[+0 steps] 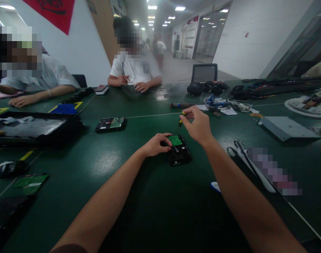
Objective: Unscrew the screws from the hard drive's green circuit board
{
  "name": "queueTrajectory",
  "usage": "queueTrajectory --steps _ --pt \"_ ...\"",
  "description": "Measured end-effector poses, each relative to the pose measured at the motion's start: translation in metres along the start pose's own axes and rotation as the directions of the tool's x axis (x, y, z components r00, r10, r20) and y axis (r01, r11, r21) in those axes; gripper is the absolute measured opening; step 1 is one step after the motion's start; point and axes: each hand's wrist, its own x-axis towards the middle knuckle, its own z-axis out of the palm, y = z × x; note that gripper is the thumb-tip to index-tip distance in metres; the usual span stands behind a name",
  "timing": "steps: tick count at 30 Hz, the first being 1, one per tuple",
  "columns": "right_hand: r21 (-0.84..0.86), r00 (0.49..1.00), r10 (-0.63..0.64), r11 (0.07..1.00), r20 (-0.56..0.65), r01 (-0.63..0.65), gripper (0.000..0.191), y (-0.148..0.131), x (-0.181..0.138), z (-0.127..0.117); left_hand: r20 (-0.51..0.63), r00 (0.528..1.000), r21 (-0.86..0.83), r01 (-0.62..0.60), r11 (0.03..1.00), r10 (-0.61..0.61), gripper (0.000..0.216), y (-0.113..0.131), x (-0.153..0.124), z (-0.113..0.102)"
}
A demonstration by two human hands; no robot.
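A black hard drive (179, 155) with a green circuit board (175, 140) on its upper face lies flat on the table in front of me. My left hand (158, 144) grips its left side, with the thumb and fingers bent over the board's edge. Above the drive's far end, my right hand (198, 124) pinches a small screwdriver (180, 122) with a yellow and black handle. It is held nearly upright, its thin shaft pointing down at the board. Whether the tip touches a screw is too small to tell.
Another hard drive (111, 124) lies farther left, beyond a black tray (36, 130). A loose green circuit board (31, 183) is at the near left. To the right are a grey metal box (287, 127), a lanyard badge and cables. Two people sit across the green table (139, 196).
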Motion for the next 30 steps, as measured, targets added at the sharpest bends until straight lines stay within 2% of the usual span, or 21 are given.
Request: queueTrajectory --steps 7,13,19,25,30 --pt "-0.045 0.994 -0.109 0.993 0.019 0.109 0.015 -0.0005 0.0007 -0.0014 0.000 1.000 0.008 0.017 1.000 -0.017 0.023 -0.0003 -0.0001 -0.0006" --pt "0.005 1.000 0.004 1.000 0.009 -0.004 0.013 0.0015 0.0005 -0.0005 0.012 1.000 -0.001 0.008 1.000 -0.008 0.024 -0.0019 0.0005 -0.0009" --pt "-0.039 0.997 -0.074 0.996 0.030 0.075 0.018 0.0003 0.0006 -0.0012 0.006 1.000 -0.004 0.017 1.000 -0.017 0.023 0.0017 -0.0003 -0.0011" --pt "0.009 1.000 0.017 1.000 0.008 -0.017 0.016 -0.0009 -0.0005 0.0006 0.014 1.000 -0.015 0.014 1.000 -0.013 0.023 0.0032 -0.0003 -0.0024" --pt "-0.007 0.998 -0.055 0.998 0.021 0.055 0.015 -0.0018 -0.0004 0.0002 0.019 1.000 -0.013 0.004 1.000 -0.003 0.023 0.0013 0.0003 -0.0022"
